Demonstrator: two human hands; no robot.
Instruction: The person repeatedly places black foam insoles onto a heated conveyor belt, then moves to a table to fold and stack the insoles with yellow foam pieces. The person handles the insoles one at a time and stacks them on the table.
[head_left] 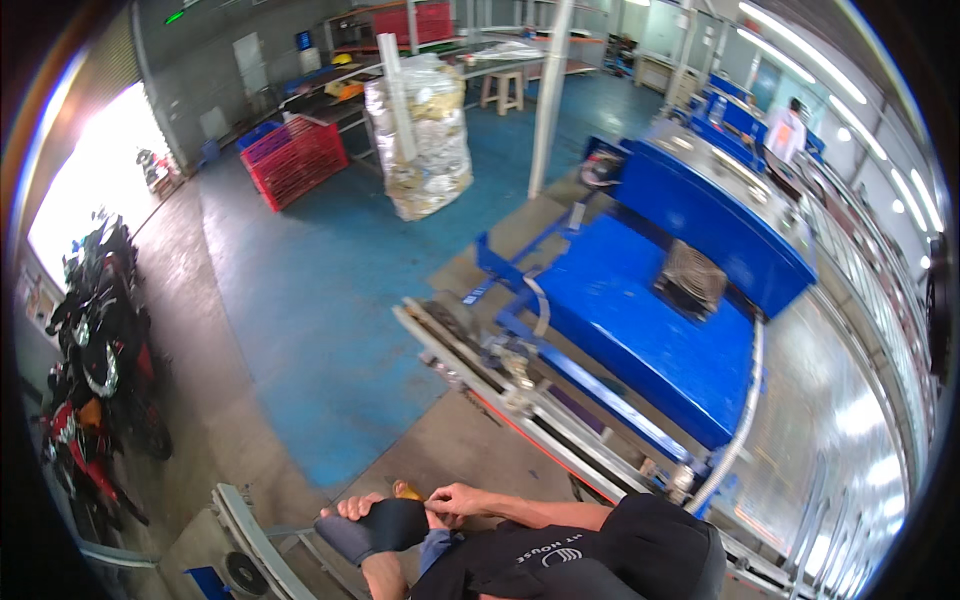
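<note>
At the lower middle is a black-and-grey sock (392, 527), apparently on a foot, with bare skin and a blue trouser cuff (436, 549) beside it. My left hand (358, 507) is closed around the sock, its fingers curled over the far side and the palm hidden. My right hand (455, 500) meets it from the right, fingers pinched together by the bare skin at the sock's opening; anything between the fingertips is too small to make out. Just beyond the sock, a small orange-yellow thing (405, 490) shows in part.
A blue machine (640, 330) with a metal rail (520, 395) stands to the right. Motorbikes (100, 350) line the left. Farther off are a red crate (295, 165), a plastic-wrapped stack (430, 150), a white post (550, 100), a wooden stool (503, 90) and another person (785, 135).
</note>
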